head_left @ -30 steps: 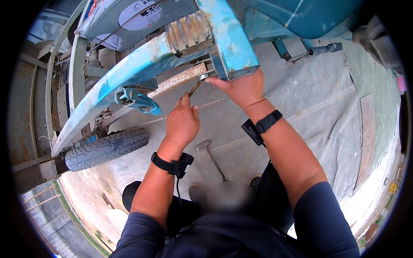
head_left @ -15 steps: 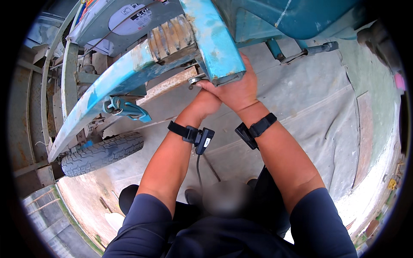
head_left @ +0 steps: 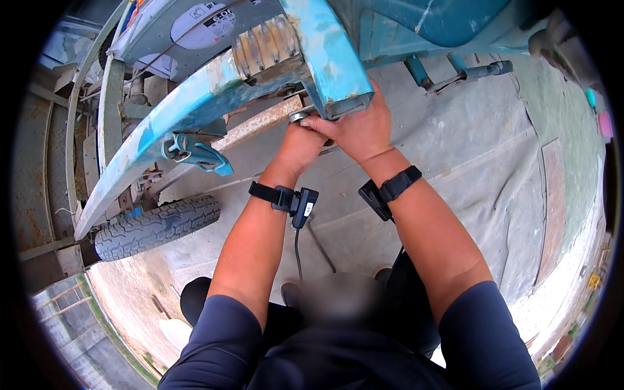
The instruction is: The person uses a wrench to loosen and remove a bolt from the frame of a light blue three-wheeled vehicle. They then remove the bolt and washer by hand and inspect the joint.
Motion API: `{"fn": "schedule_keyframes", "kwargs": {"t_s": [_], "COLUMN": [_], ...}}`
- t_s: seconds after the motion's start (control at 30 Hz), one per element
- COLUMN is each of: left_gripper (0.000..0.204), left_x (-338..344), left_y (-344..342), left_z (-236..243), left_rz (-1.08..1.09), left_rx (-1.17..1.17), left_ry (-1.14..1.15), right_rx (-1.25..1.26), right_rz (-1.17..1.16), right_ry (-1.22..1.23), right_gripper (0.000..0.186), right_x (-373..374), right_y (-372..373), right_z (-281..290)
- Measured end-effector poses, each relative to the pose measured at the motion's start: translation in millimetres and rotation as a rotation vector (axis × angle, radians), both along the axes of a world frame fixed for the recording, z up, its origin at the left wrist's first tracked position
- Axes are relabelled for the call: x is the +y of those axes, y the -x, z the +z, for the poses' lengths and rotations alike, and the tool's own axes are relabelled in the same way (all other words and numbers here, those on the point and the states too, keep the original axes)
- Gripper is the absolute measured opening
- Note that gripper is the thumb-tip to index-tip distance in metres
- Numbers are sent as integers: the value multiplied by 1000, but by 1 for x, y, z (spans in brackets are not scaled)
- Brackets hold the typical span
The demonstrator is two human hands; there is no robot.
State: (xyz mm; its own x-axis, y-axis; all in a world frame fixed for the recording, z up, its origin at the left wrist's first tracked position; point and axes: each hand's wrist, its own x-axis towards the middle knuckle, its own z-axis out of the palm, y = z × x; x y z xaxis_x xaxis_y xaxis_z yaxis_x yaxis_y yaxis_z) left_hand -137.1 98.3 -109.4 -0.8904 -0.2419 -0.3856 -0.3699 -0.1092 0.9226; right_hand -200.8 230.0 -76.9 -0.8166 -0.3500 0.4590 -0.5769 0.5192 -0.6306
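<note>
Head view gives me the round metal piece (head_left: 299, 116) at the far middle of the scene, just beside the right end of a rusty bar (head_left: 260, 123). I judge it to be hard steel: stiff, not fragile, fairly light, perhaps slick if greasy. I'd take hold by its rim with thumb and fingertips, minding the rusty edge.

Just nearer, the left hand (head_left: 304, 144) is curled; its fingers are hidden from me, so I cannot tell how tightly they close or on what. From the right, the right hand (head_left: 369, 130) reaches its thumb to the piece, seemingly touching, while its other fingers disappear behind the blue beam (head_left: 335, 65); their closure I cannot tell.

Farther out, a curved blue rail (head_left: 153, 136) sweeps left and near, carrying a blue latch (head_left: 207, 158), toward a tyre (head_left: 159, 227). Grey sheeting (head_left: 461, 175) covers the ground right.
</note>
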Motion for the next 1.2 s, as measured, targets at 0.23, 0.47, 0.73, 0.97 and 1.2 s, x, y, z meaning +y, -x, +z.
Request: {"fn": "schedule_keyframes", "kwargs": {"t_s": [0.23,0.47,0.73,0.97,1.2], "left_gripper": [13,7,11,22,14], "left_x": [-4,-22,-20,-41,-53], "left_y": [1,3,-1,-21,-42], "left_z": [2,-16,-20,-17,31], "left_rz": [-112,-239,-224,-277,-441], "left_rx": [12,14,224,60,-59], "left_ry": [-89,229,415,874,1322], "right_rx": [-19,-86,-81,-81,-8], "right_rz": [-16,15,26,34,21], "right_ry": [-37,-26,-47,-43,-69], "right_gripper": [84,86,87,91,96], "right_x": [2,4,3,5,5], "right_y": [0,2,2,2,-1], "right_z": [-2,0,-3,-2,1]}}
